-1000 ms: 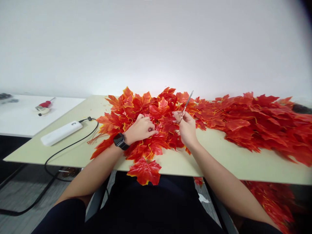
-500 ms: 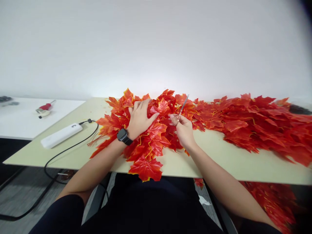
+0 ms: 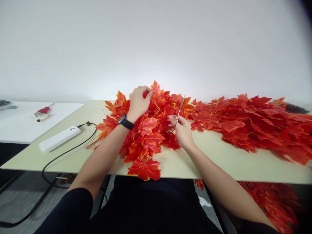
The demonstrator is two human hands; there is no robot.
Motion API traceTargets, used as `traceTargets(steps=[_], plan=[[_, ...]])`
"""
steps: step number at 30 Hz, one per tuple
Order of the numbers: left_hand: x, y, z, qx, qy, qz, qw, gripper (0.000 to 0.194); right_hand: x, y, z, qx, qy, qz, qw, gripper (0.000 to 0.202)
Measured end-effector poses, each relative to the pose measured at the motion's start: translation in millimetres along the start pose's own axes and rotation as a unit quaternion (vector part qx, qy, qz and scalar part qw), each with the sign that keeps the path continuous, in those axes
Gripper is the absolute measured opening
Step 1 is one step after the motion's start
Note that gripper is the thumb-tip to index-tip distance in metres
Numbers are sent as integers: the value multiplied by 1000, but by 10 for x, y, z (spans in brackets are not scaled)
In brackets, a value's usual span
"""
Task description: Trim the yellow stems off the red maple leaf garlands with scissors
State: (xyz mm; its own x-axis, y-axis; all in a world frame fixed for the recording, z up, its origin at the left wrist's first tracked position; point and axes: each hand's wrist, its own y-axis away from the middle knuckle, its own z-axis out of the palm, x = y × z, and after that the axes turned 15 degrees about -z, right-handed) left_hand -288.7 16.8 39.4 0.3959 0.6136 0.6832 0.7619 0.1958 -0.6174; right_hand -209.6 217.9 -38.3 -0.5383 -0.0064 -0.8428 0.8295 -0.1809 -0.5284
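Artificial red-orange maple leaves (image 3: 146, 125) with yellow stems lie heaped on the pale table (image 3: 209, 156) in front of me. At the back of this heap, my left hand (image 3: 141, 99) is raised and closed, its thumb and fingers pinching a red leaf. A black watch is on that wrist. My right hand (image 3: 181, 128), at the heap's right side, is closed round a pair of scissors (image 3: 181, 105), whose blades point up and away from me.
A larger leaf pile (image 3: 258, 123) stretches along the right side. At left lie a white power bank (image 3: 59, 139) with a black cable and, on a white table (image 3: 17, 122), a red-handled tool (image 3: 44, 110). More leaves (image 3: 270, 201) are below the table's right edge.
My left hand has moved up and back from the heap's middle, and its spread fingers have closed on a leaf. One leaf beside it now stands higher. My right hand has hardly moved.
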Motion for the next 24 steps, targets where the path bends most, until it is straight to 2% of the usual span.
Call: traceTargets(steps=[3, 6, 11, 16, 20, 24], plan=[[91, -138, -97, -2, 29, 13, 999, 7, -11, 1, 0, -1, -3, 1, 1000, 48], [147, -150, -155, -21, 50, 13, 998, 9, -31, 5, 9, 8, -12, -2, 1000, 47], [144, 67, -169, -76, 81, 4, 994, 8, -31, 16, 16, 14, -21, -24, 999, 45], [116, 310, -159, -128, 111, 1, 986, 14, 3, 15, -9, 18, 5, -76, 997, 42], [97, 466, -135, -130, 110, 3, 985, 13, -30, 22, -13, 14, 38, -97, 994, 44], [59, 618, -58, -87, 119, -3, 989, 13, -27, 40, -15, 9, 72, -126, 989, 47]])
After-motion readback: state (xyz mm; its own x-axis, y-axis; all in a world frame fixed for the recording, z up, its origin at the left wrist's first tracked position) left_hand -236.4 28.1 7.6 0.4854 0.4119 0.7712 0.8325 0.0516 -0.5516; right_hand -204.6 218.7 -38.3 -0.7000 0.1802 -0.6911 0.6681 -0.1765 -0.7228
